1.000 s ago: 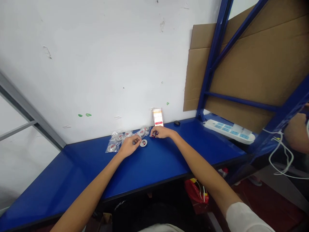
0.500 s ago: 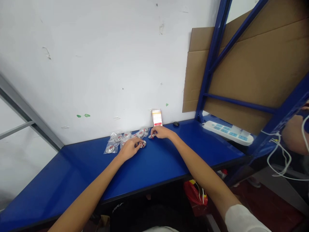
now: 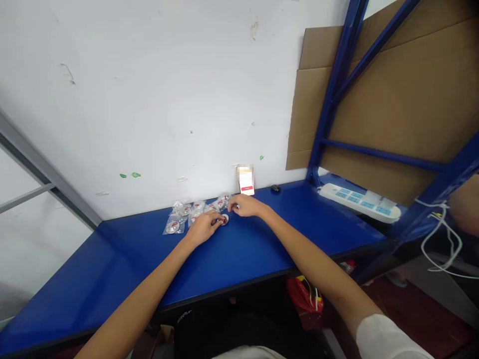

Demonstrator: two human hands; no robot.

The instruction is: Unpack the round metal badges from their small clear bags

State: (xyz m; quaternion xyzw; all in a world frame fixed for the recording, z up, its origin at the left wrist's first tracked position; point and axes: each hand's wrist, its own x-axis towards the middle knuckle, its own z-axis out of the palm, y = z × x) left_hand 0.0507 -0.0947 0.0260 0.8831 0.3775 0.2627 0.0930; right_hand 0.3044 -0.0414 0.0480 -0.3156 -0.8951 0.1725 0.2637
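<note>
My left hand [image 3: 205, 228] is closed, its thumb and fingertips gripping the edge of a small round white disc with a red mark [image 3: 225, 220], low over the table. Just to the right and slightly farther back, my right hand [image 3: 245, 205] is closed in a pinch, fingertips pointing toward that disc. A small whitish bit shows at its fingers, too small to name. Behind and left of my left hand lie several clear plastic bags [image 3: 174, 225], each with a round silvery piece with a red mark inside.
The blue table [image 3: 123, 269] runs along a white wall. A phone with a lit screen [image 3: 246, 180] leans against the wall, and a small black object [image 3: 276, 188] lies beside it. Right of these sit a white power strip [image 3: 359, 202] and a blue metal frame [image 3: 329, 109]. Another person's arm shows at far right.
My right hand has moved slightly left, closer to the disc at my left hand. The white and red piece seen under its fingers earlier no longer shows there. The view has shifted a little.
</note>
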